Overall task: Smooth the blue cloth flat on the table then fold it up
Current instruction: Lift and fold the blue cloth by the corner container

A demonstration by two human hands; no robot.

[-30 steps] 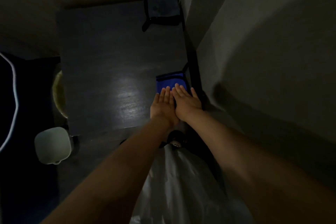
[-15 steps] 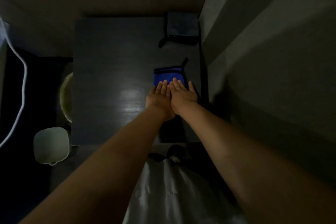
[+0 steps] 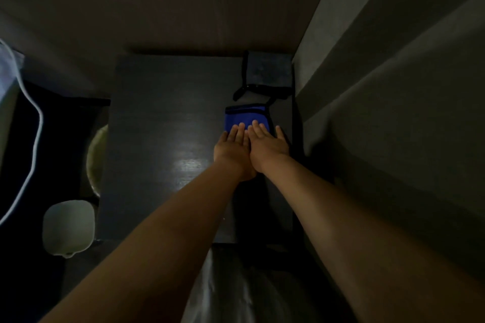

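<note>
Both hands lie flat, fingers extended and palms down, side by side and touching: left hand [image 3: 231, 151], right hand [image 3: 266, 148]. They press the near part of the blue cloth [image 3: 245, 118], which sits on the desk [image 3: 162, 123] close to its right edge, already compact with a dark trim. Risk: uneven palm pressure may shift the folded layers toward the right edge (the margin there looks narrow). Beyond it, near the far right corner, a grey cloth [image 3: 269, 69] lies just apart; its dark strap could snag.
</note>
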